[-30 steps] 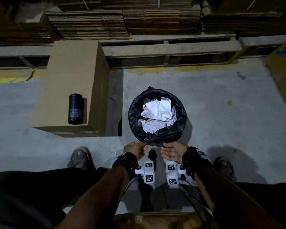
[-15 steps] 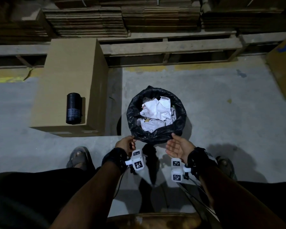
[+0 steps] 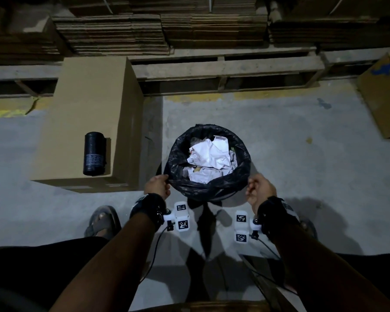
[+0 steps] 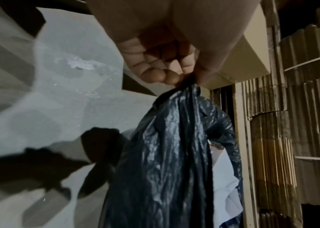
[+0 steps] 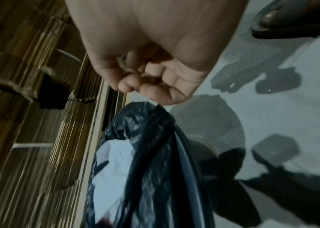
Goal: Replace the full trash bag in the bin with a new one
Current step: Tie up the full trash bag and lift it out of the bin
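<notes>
A full black trash bag (image 3: pixel 212 188) lines a round bin on the concrete floor, and crumpled white paper (image 3: pixel 208 157) fills its top. The bin itself is almost hidden under the bag. My left hand (image 3: pixel 164 180) pinches the bag's left rim; in the left wrist view my left hand (image 4: pixel 186 79) has the black plastic (image 4: pixel 166 154) bunched between thumb and fingers. My right hand (image 3: pixel 251 184) is curled at the right rim, and the bag's edge (image 5: pixel 151 117) rises in a peak to my right hand (image 5: pixel 135 88). A black roll of new bags (image 3: pixel 94 153) lies on a cardboard box (image 3: pixel 86 97) to the left.
Wooden pallets (image 3: pixel 227 68) with stacked flat cardboard (image 3: pixel 162 30) run along the back. Another cardboard box (image 3: pixel 385 95) sits at the far right. My sandalled feet (image 3: pixel 103 221) stand on either side, close in front of the bin. Bare concrete floor (image 3: pixel 302 154) lies to the right.
Both hands have moved apart from the near front of the bag's rim, the left to the left side and the right to the right side. The rim now looks drawn up.
</notes>
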{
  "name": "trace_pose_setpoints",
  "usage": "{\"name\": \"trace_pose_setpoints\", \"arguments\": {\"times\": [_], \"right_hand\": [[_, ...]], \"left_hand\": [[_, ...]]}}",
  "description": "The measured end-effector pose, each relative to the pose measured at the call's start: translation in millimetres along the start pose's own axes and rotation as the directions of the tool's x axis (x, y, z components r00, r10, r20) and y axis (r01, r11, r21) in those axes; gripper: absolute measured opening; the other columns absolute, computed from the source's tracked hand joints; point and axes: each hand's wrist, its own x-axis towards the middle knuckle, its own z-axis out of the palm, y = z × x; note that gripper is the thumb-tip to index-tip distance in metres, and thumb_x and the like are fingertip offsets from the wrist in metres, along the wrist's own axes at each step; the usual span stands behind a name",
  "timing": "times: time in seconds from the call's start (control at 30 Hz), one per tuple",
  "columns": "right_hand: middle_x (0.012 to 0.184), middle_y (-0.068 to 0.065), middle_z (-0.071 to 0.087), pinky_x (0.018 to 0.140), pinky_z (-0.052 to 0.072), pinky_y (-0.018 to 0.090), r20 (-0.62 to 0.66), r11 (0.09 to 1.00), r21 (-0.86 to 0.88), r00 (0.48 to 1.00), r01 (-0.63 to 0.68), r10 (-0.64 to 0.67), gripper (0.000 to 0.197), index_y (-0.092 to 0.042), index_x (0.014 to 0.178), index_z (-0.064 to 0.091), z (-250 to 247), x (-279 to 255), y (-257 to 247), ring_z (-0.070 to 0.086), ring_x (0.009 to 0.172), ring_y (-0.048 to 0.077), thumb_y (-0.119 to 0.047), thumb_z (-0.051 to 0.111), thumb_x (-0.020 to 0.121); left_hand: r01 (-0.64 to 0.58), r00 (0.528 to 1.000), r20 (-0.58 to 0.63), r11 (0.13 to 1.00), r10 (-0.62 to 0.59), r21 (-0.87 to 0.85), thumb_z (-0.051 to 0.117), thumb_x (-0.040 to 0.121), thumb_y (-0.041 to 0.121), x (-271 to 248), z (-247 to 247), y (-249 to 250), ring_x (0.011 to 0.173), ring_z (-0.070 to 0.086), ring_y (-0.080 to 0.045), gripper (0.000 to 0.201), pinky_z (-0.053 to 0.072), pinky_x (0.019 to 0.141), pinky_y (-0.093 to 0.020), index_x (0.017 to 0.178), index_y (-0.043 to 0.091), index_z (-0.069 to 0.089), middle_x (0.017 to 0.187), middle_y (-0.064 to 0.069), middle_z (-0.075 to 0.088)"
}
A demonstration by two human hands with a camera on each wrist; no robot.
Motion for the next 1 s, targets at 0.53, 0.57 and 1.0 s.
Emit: {"name": "trace_pose_setpoints", "arguments": {"times": [0.53,0.57,1.0], "right_hand": [[0.041,-0.004,0.056,0.045,0.047,0.019,0.006,0.984,-0.176,1.0,0.01,-0.009,0.009,-0.01,0.079,0.064,-11.9,38.0,-19.7,0.051,0.038,0.008,-0.007,0.064,0.088],[0.04,-0.005,0.054,0.045,0.046,0.019,0.0,0.989,-0.149,1.0,0.003,-0.003,0.008,-0.012,0.08,0.065,-11.3,38.5,-17.7,0.051,0.038,0.008,-0.011,0.064,0.088],[0.06,-0.002,0.066,0.046,0.042,0.024,-0.028,0.995,-0.036,0.995,0.092,-0.093,0.018,-0.015,0.082,0.07,3.3,50.5,-38.4,0.05,0.049,0.015,-0.033,0.072,0.081]], "left_hand": [[-0.314,0.948,0.042,0.906,0.315,0.285,0.052,0.089,0.006,11.9,2.9,40.5,0.047,0.038,-0.018,0.017,0.032,0.039,-0.02,0.074,0.013,0.051,0.056,-0.007,0.044],[-0.31,0.949,0.044,0.9,0.311,0.308,0.052,0.088,0.008,12.9,4.0,42.7,0.047,0.038,-0.019,0.016,0.033,0.04,-0.02,0.073,0.013,0.051,0.056,-0.007,0.045],[-0.414,0.895,0.016,0.817,0.446,0.401,0.063,0.075,0.037,27.1,22.4,82.9,0.079,0.065,-0.029,0.012,0.053,0.081,-0.039,0.069,0.027,0.062,0.08,-0.006,0.068]]}}
